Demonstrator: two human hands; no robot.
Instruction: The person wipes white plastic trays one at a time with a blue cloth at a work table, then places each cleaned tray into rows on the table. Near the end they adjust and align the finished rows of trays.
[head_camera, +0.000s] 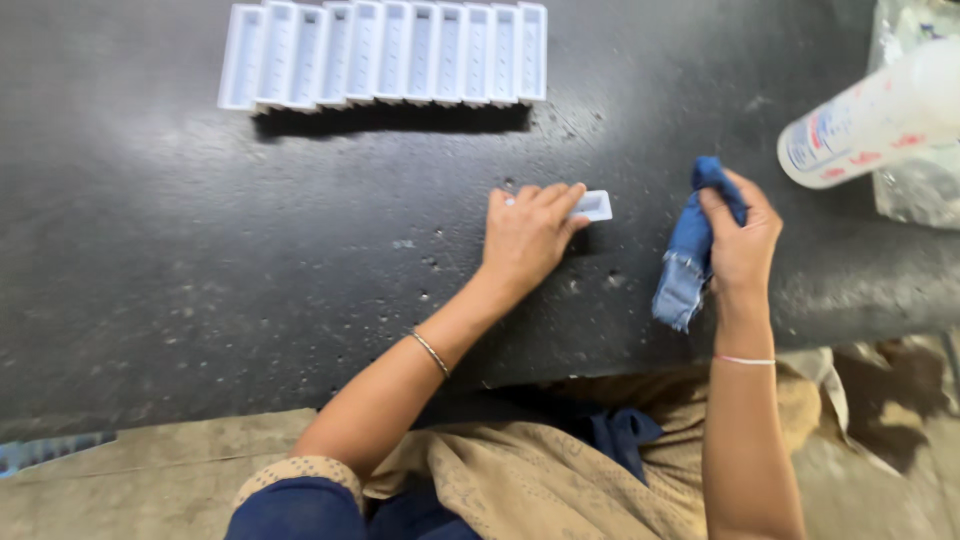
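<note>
Head view. Your left hand (528, 238) lies flat, palm down, on the black worktop (250, 260), fingers together and pressed over a small white plastic piece (596, 206). Only the piece's right end shows past your fingertips; the rest is hidden under the hand. This is a pinning hold, not a closed grasp: nothing is wrapped in the fingers.

Your right hand (742, 240) is closed around a folded blue cloth (690, 258), thumb and fingers pinching its upper part. The frayed, paler lower edge hangs free below the hand. The cloth sits just to the right of the white piece, near but apart from it.

Handling, as a judgement: the white piece looks light, stiff and smooth, so it may slide on the worktop unless held down. Best purchase is on its long sides, or flat pressure from above as now. The cloth is soft and limp; hold it bunched, near the fold.

Surroundings: a row of white moulded trays (385, 52) stands side by side at the far edge of the worktop, well apart from both hands. A white plastic bottle (870, 118) lies tilted at upper right, over a clear plastic bag (915, 190), near your right hand but not touching it.
</note>
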